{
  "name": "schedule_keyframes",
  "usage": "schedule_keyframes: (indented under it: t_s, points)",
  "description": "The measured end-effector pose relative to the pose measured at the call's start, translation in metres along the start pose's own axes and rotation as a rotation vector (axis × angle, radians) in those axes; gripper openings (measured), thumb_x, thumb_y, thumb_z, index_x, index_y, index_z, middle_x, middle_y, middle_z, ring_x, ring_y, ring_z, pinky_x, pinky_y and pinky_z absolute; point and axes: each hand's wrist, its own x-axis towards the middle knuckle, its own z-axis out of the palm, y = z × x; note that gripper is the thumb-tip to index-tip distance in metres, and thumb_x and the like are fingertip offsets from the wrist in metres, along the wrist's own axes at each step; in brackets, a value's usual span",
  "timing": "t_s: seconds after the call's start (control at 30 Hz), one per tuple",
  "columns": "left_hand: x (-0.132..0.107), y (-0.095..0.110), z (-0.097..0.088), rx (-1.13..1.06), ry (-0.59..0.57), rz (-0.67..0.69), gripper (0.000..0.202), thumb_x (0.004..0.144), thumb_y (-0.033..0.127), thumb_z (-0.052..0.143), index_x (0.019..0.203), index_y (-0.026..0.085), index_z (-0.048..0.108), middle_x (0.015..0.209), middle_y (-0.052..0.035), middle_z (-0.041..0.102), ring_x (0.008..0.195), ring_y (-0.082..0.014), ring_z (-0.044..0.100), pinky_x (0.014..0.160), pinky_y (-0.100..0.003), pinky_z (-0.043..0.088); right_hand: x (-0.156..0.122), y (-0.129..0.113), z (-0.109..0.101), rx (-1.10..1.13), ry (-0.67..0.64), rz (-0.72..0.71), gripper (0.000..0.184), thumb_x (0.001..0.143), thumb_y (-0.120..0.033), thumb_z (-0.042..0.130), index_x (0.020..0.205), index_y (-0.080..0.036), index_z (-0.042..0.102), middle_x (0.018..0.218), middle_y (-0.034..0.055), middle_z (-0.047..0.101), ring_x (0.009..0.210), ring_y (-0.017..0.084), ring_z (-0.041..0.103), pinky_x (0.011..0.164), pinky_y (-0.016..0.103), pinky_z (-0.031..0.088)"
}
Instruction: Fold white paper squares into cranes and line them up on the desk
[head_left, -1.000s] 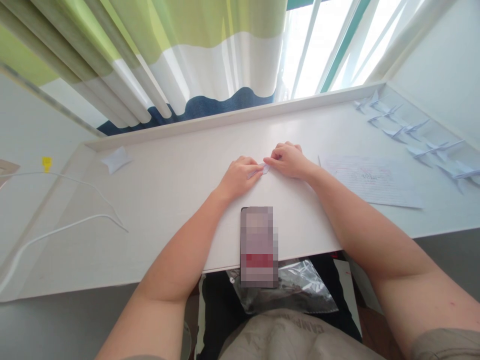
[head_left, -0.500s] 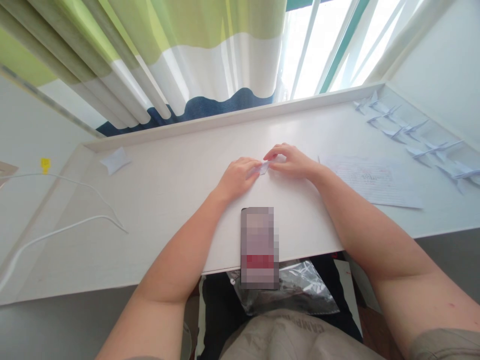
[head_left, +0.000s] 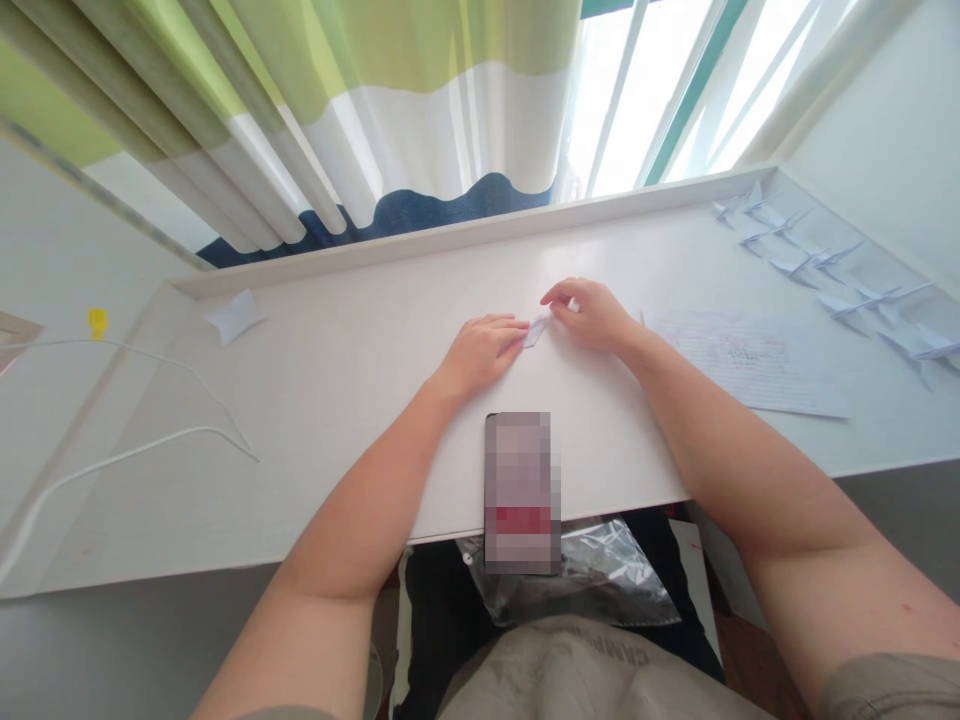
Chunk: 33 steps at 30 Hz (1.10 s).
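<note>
A small folded piece of white paper point(head_left: 535, 331) lies on the white desk between my two hands. My left hand point(head_left: 486, 352) holds its left side, fingers together and pressed on it. My right hand point(head_left: 589, 312) pinches its upper right end between thumb and fingers; part of the paper is hidden there. Nearer to me, a phone point(head_left: 523, 490) with a blurred-out screen reaches past the desk's front edge. Right of my right hand lies a written sheet of paper point(head_left: 742, 365), partly behind my forearm.
Several folded paper shapes point(head_left: 874, 300) stand in rows along the desk's right side. A white paper piece point(head_left: 236, 317) lies at the far left. A white cable point(head_left: 150, 450) crosses the left end. A raised rim point(head_left: 465, 232) runs along the back. Clear plastic point(head_left: 607, 575) covers my lap.
My right hand has shifted slightly up and right, its fingers drawn closer together at the paper's end. More of the paper shows between my hands. My left hand stays nearly in place.
</note>
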Motion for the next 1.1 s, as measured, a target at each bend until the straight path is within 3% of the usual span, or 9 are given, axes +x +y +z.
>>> schedule_keyframes:
  t_s: [0.07,0.2,0.33,0.5,0.6,0.8,0.93,1.1]
  points:
    - [0.0,0.003,-0.001,0.012,-0.015,-0.016,0.034,0.107,0.018,0.063,0.134,0.027,0.083,0.145,-0.0059,0.081,0.147,-0.0292,0.068,0.128,-0.055,0.05,-0.002,0.0,-0.003,-0.006,0.004,-0.084,0.029,0.093,-0.019,0.059,0.097,-0.027,0.086,0.107,0.0096,0.081,0.104,0.032,0.068,0.103,0.05,0.05]
    - [-0.001,0.005,-0.001,0.038,-0.014,-0.03,0.036,0.107,0.018,0.063,0.137,0.027,0.081,0.147,-0.0053,0.08,0.147,-0.0287,0.067,0.129,-0.054,0.049,-0.005,-0.002,-0.005,-0.011,-0.107,-0.239,0.031,0.091,-0.019,0.062,0.095,-0.033,0.089,0.116,0.0071,0.08,0.112,0.034,0.065,0.11,0.054,0.046]
    - [-0.001,0.002,0.001,0.037,0.01,-0.025,0.032,0.109,0.022,0.063,0.134,0.028,0.082,0.149,-0.006,0.079,0.146,-0.0285,0.067,0.127,-0.053,0.051,-0.003,0.0,0.001,0.012,-0.101,-0.216,0.031,0.092,-0.023,0.062,0.103,-0.03,0.089,0.114,0.0082,0.082,0.111,0.033,0.067,0.109,0.054,0.048]
    - [-0.001,-0.001,0.002,0.028,0.038,-0.019,0.028,0.108,0.025,0.066,0.13,0.028,0.084,0.147,-0.0071,0.079,0.143,-0.0287,0.068,0.124,-0.052,0.053,0.001,0.0,0.004,-0.025,-0.101,-0.137,0.019,0.089,-0.026,0.068,0.094,-0.024,0.087,0.104,0.0091,0.082,0.102,0.031,0.07,0.101,0.046,0.051]
    - [0.0,-0.001,0.003,0.015,0.039,-0.019,0.026,0.109,0.026,0.065,0.125,0.028,0.086,0.142,-0.0067,0.082,0.141,-0.0287,0.069,0.124,-0.053,0.053,0.002,-0.006,0.0,-0.115,-0.137,-0.174,0.018,0.093,-0.026,0.068,0.09,-0.024,0.085,0.1,0.0089,0.081,0.099,0.03,0.07,0.096,0.044,0.05]
    - [0.001,-0.004,0.003,-0.021,0.04,-0.035,0.024,0.107,0.025,0.068,0.122,0.027,0.087,0.139,-0.007,0.083,0.141,-0.0292,0.069,0.126,-0.053,0.052,0.002,-0.022,-0.004,-0.398,-0.182,-0.31,0.025,0.1,-0.017,0.062,0.089,-0.024,0.082,0.104,0.0123,0.081,0.105,0.031,0.068,0.103,0.048,0.043]
    - [0.001,-0.004,0.001,-0.042,0.019,-0.023,0.027,0.107,0.023,0.066,0.122,0.028,0.087,0.142,-0.0051,0.082,0.146,-0.0287,0.068,0.128,-0.054,0.051,-0.001,-0.018,-0.007,-0.397,-0.154,-0.26,0.025,0.1,-0.015,0.061,0.094,-0.026,0.082,0.106,0.0115,0.081,0.107,0.033,0.068,0.105,0.05,0.043]
    - [0.001,0.001,-0.003,-0.035,-0.032,-0.027,0.034,0.107,0.021,0.062,0.131,0.029,0.084,0.145,-0.004,0.081,0.148,-0.0281,0.068,0.13,-0.054,0.048,-0.005,-0.009,-0.007,-0.228,0.033,-0.066,0.03,0.101,-0.019,0.056,0.113,-0.025,0.083,0.109,0.012,0.081,0.106,0.034,0.071,0.102,0.051,0.049]
